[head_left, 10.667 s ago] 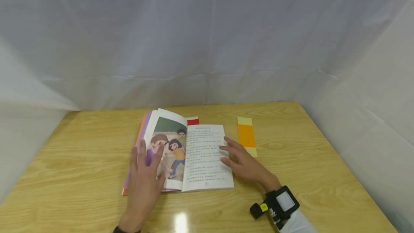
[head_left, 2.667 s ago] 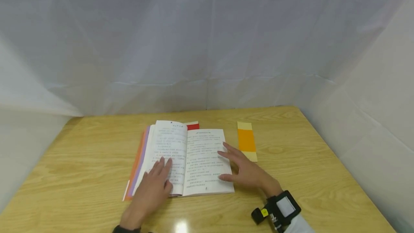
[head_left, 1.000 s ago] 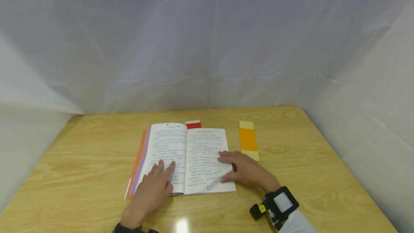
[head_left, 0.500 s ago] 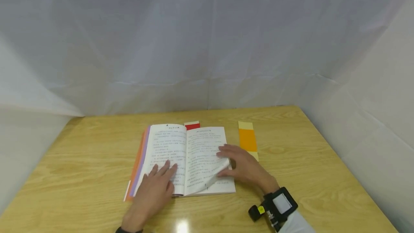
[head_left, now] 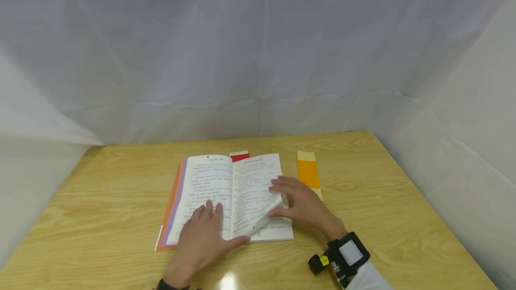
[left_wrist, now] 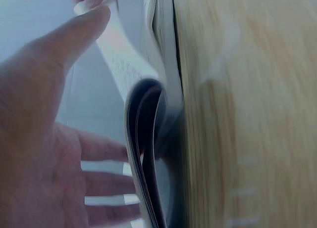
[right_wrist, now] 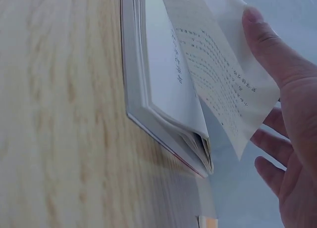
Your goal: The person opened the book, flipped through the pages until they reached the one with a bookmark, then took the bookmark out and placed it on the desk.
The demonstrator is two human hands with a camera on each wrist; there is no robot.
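White-draped recording booth (head_left: 258, 57), wooden table (head_left: 363, 218)

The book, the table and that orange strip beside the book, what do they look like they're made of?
Book: thin matte paper; the page under the right hand curls up softly. The left hand lies flat on the other page.
Table: wood or a wood-look laminate; pale grain under a glossy coat that mirrors a lamp.
Orange strip: probably flat matte card or paper, with pale yellow ends.
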